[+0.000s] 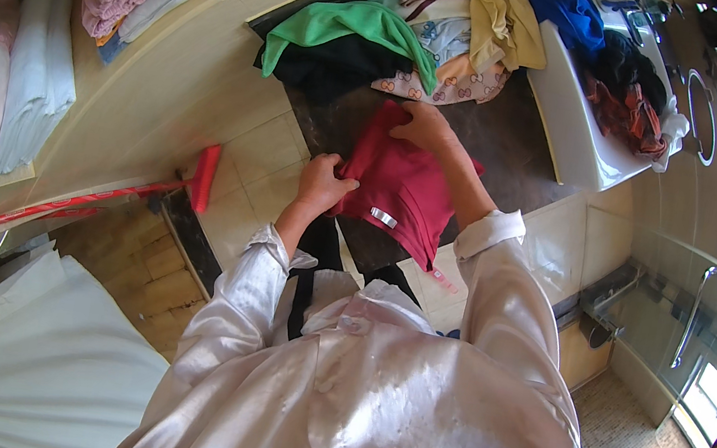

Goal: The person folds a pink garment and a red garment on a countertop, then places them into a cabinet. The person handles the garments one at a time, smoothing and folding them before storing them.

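Note:
A dark red garment (399, 188) lies partly folded on the dark stone counter (499, 134), with a small label near its front edge. My left hand (324, 183) pinches its left edge between thumb and fingers. At the far end of the same folded strip, my right hand (424, 127) grips the cloth near the top. The garment's front corner hangs past the counter edge, where a pale pink tag (445, 281) shows.
Behind lie a green cloth (354, 30) and a yellow garment (503, 22) among other clothes. Dark and rust-coloured clothes (628, 119) fill a white basin (569, 117) at right. A red broom (202, 178) leans at left, below shelved folded towels (37, 75).

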